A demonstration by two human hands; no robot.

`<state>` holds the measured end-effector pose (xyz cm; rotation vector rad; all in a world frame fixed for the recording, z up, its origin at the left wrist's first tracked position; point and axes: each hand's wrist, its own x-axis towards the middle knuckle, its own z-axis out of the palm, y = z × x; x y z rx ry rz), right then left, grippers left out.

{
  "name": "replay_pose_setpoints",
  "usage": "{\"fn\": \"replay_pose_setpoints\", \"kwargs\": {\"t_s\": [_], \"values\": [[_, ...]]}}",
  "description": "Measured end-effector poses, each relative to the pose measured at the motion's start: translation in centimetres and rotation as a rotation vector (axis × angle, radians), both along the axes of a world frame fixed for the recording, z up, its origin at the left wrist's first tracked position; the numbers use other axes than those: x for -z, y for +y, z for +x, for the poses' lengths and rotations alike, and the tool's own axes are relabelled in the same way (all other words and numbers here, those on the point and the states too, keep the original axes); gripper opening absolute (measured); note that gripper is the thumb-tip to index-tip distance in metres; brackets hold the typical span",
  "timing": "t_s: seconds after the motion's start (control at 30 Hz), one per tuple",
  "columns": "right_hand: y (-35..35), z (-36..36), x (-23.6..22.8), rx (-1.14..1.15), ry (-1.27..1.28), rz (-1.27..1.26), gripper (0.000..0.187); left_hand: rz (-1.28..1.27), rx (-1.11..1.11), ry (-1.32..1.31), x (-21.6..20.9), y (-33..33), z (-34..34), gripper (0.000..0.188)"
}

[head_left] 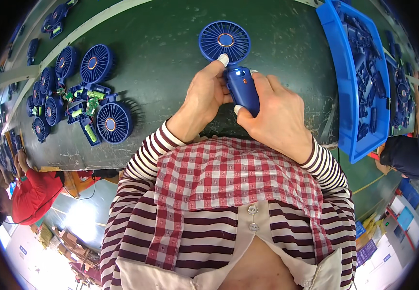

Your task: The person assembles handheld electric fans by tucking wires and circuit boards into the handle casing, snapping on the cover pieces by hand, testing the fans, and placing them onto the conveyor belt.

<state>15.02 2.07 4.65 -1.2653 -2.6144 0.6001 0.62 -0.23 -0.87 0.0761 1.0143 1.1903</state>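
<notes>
A blue handheld fan [242, 87] is between my hands over the dark green bench, its round slatted head pointing away from me and its handle toward me. My left hand [204, 92] grips the neck, with the white-covered thumb pressed just below the fan head. Around the handle my right hand [278, 107] is closed, a white-tipped thumb on its near end. White covers also show on another right fingertip. A small orange-ringed button faces up on the handle. The undersides of both hands' grips are hidden.
To the left lie several blue fans [113, 123] with opened handles, showing green batteries and circuit boards. At the right edge stands a blue bin [347, 96] full of blue plastic parts. A person in a red top [37, 193] sits at left; another person [407, 152] is at right.
</notes>
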Motion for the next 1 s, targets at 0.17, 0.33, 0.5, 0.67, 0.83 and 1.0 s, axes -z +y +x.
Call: {"fn": "replay_pose_setpoints", "kwargs": {"t_s": [0.17, 0.33, 0.5, 0.67, 0.83, 1.0], "values": [[0.2, -0.7, 0.5, 0.002, -0.043, -0.023, 0.051, 0.003, 0.003, 0.0, 0.2, -0.1, -0.1, 0.043], [0.5, -0.9, 1.0, 0.006, -0.055, -0.02, 0.05, -0.013, 0.001, 0.007, 0.1, 0.0, -0.1, 0.043], [0.6, -0.9, 1.1, -0.002, -0.069, -0.024, 0.049, -0.006, 0.01, -0.012, 0.4, 0.0, -0.1, 0.041], [0.8, -0.8, 1.2, -0.014, -0.06, -0.024, 0.05, -0.005, 0.003, -0.005, 0.4, 0.1, 0.0, 0.04], [0.8, -0.9, 1.4, -0.022, -0.073, 0.0, 0.05, 0.008, -0.009, -0.006, 0.7, 0.2, 0.1, 0.039], [0.8, -0.9, 1.5, -0.025, -0.082, 0.016, 0.051, -0.009, 0.08, 0.153, 0.6, 0.1, 0.3, 0.03]]}}
